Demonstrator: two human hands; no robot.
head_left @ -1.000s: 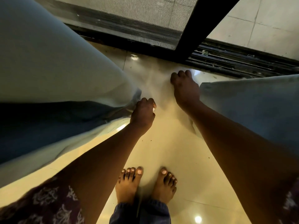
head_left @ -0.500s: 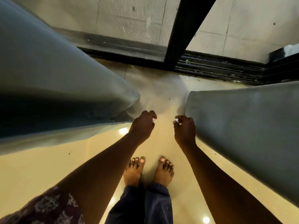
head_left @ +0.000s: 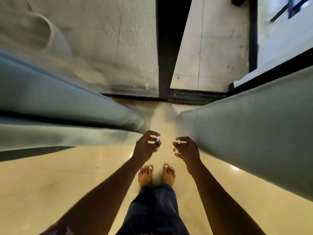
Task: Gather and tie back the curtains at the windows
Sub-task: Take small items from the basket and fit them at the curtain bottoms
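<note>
Two grey-blue curtains hang on either side of a gap at the sliding window door. The left curtain fills the left side in thick folds. The right curtain runs down the right side. My left hand hovers in the gap just right of the left curtain's edge, fingers loosely curled and holding nothing. My right hand hovers beside the right curtain's edge, also loosely curled and holding nothing. Neither hand touches cloth. No tie-back is in sight.
Ahead stands a mesh screen panel and a black door post over a dark floor track. The glossy cream tile floor lies below. My bare feet stand close together under my hands.
Both hands gripped the curtains' inner edges a second ago; they have since let go and drawn back toward me into the gap. The view has tilted up toward the door.
</note>
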